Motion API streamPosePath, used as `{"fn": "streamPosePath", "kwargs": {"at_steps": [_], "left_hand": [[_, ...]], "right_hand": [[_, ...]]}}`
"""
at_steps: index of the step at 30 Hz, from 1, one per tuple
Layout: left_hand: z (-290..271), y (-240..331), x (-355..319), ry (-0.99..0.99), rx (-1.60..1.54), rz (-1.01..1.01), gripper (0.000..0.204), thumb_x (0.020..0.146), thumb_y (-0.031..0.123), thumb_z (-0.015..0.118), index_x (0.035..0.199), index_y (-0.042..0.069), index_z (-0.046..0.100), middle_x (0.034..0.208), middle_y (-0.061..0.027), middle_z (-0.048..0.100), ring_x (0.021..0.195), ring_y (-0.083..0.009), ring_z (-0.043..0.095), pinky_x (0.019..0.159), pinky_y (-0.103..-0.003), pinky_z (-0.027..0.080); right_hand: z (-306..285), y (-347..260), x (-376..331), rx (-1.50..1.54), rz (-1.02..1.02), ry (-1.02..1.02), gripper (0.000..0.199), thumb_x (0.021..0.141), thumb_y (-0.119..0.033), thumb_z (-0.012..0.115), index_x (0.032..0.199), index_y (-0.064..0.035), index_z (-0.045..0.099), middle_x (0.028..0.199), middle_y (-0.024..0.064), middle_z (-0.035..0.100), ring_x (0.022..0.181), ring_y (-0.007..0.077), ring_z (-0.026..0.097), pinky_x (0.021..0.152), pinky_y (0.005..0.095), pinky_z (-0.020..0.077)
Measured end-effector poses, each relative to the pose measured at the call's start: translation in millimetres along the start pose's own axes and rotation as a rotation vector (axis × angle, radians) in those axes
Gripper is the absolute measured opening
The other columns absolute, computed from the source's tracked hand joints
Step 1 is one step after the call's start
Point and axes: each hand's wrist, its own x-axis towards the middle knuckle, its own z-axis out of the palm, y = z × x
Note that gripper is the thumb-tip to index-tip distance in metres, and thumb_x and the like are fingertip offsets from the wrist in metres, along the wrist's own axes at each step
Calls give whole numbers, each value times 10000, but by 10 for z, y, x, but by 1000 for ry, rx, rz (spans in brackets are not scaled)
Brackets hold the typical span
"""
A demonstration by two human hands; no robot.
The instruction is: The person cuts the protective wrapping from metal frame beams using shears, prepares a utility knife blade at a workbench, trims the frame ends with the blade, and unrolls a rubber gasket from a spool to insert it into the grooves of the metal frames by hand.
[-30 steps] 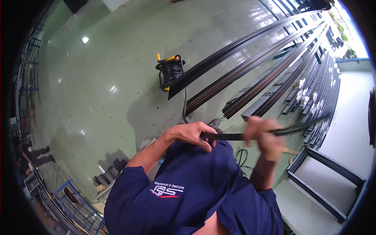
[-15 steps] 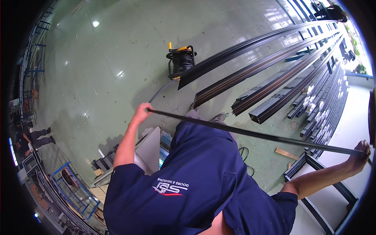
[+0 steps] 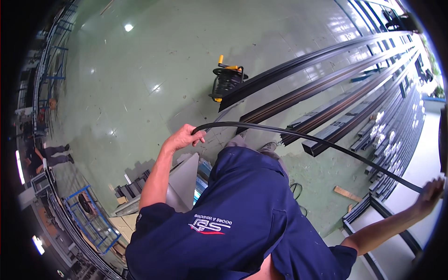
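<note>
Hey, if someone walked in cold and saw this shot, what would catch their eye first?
First, the long black strip arcing across the middle, gripped by the left hand at one end and the right hand far out at the right edge. Next, the rows of long dark metal profiles lying on the green floor at upper right. Just left of their near ends stands a yellow-and-black cable reel.

Single head-worn fisheye view, looking steeply down over own torso, floor (image 3: pixel 140 70) seemingly well below
</note>
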Motion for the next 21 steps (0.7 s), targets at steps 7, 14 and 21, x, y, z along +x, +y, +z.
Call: {"fn": "streamPosePath", "kwargs": {"at_steps": [7,14,21], "left_hand": [[-249,338,-501,-149,532,86,314,879,327,709,771,35,669,627,-45,558,609,-130,522,555,-320,389],[-437,1095,-420,-269,-58,625,233,843,182,739,951,-14,673,851,-90,631,766,-174,593,623,-324,454],[-1346,343,933,-554,-458,431,227,878,125,699,1075,12,694,1062,-82,700,1019,-214,643,866,-348,513]], "right_hand": [[1843,2024,-524,-205,641,-755,383,898,-70,509,1238,82,598,1009,196,693,693,174,653,555,248,494],[3411,3178,-801,-449,393,-1163,601,904,-42,572,1464,15,362,1418,277,449,1378,402,380,1131,398,316],[3486,3431,-759,-344,846,-1296,214,933,-153,585,1039,26,632,732,164,598,617,303,597,586,407,445]]}}
